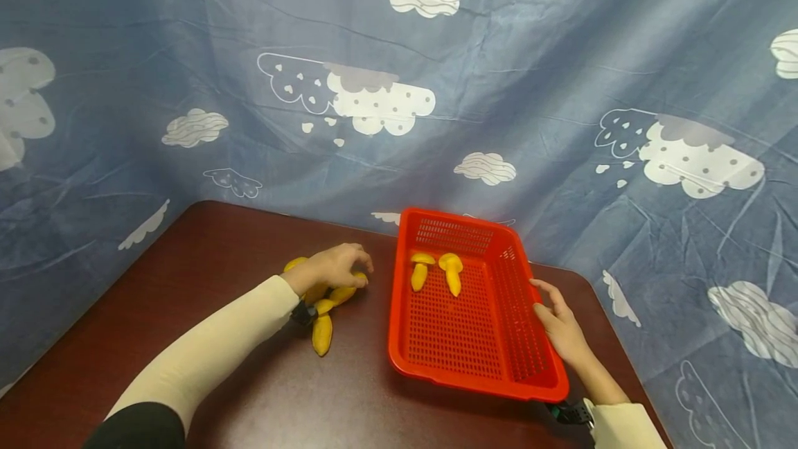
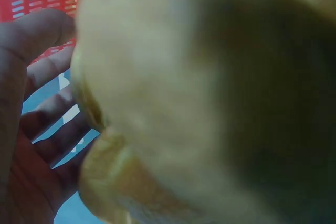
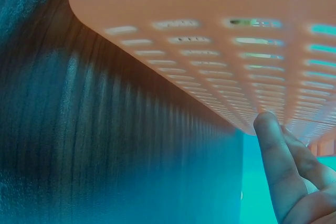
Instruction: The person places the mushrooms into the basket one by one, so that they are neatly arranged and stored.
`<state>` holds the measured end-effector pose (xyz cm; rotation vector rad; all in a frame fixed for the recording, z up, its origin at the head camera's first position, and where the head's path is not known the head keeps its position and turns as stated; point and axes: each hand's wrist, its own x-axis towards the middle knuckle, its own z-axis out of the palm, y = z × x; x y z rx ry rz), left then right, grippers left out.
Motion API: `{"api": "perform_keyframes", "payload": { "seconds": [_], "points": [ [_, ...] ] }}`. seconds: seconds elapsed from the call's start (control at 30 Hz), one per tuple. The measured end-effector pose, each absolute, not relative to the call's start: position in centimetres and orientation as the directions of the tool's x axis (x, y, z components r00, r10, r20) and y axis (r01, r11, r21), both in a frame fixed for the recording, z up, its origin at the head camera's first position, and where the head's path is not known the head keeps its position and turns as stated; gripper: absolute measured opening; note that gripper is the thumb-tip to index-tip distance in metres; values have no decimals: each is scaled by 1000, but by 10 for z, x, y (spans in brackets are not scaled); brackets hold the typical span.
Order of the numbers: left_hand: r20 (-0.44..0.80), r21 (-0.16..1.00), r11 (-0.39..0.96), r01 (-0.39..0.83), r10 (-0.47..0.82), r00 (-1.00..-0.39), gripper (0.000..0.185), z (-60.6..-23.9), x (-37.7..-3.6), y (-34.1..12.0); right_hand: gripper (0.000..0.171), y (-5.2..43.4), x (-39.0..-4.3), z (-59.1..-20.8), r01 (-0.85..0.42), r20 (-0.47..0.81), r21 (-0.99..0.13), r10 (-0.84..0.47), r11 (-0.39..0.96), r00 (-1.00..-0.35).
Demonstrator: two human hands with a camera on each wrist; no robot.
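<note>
My left hand (image 1: 339,265) arches over several yellow mushroom-shaped pieces (image 1: 321,335) on the table, its fingers loosely bent beside one mushroom (image 1: 344,293). In the left wrist view the fingers (image 2: 47,111) are spread apart, and a blurred mushroom (image 2: 147,77) close to the camera hides their tips. My right hand (image 1: 561,328) grips the right side of a red plastic basket (image 1: 480,390), thumb over the rim and fingers along the outer wall. Inside the basket lie two yellow mushrooms, one (image 1: 422,271) near the left wall and the other (image 1: 451,273) just right of it.
The dark brown table (image 1: 299,393) extends left and in front of the basket. A blue cloth (image 1: 349,179) with white cloud prints hangs behind and beside it. Dark bands (image 1: 304,312) sit at both wrists.
</note>
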<state>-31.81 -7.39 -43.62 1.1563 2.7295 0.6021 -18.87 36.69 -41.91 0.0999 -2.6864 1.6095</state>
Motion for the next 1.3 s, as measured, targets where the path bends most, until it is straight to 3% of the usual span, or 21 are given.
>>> {"api": "perform_keyframes", "payload": {
  "seconds": [0.63,1.3],
  "points": [
    [-14,449,627,636,717,-697,21,-440,-321,-77,46,365,-188,-414,-35,17,-883,-43,468,-999],
    [99,474,572,670,721,-685,21,-430,-323,-79,45,361,-186,-409,-24,5,-889,-42,457,-999]
  ]
}}
